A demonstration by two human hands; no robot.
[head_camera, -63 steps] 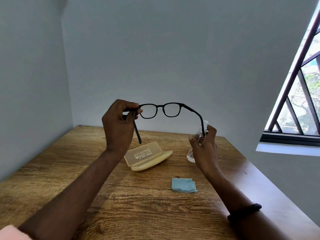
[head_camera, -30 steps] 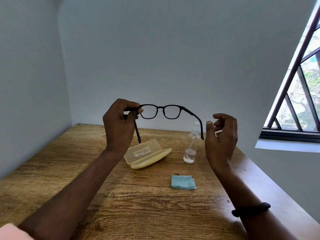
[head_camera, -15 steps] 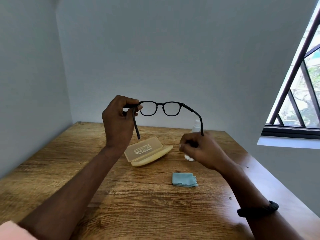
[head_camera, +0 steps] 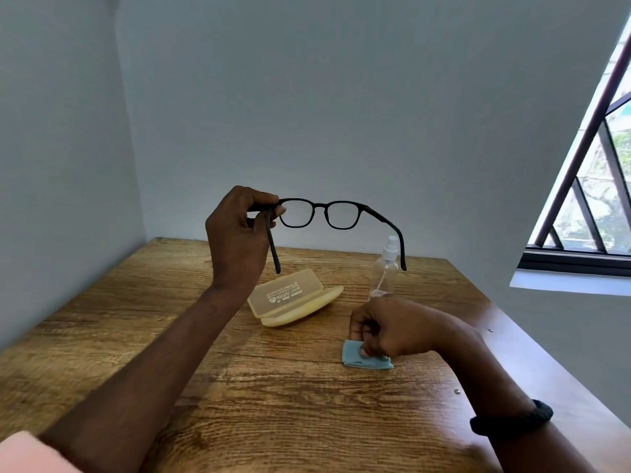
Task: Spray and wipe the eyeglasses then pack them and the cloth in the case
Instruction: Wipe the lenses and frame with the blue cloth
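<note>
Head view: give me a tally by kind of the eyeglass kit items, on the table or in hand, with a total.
eyeglasses: 1
case: 1
spray bottle: 1
cloth: 1
Total: 4

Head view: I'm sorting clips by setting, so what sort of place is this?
Probably a plain indoor room, home or office unclear: a wooden table in a corner of bare pale walls, a barred window with trees outside.
</note>
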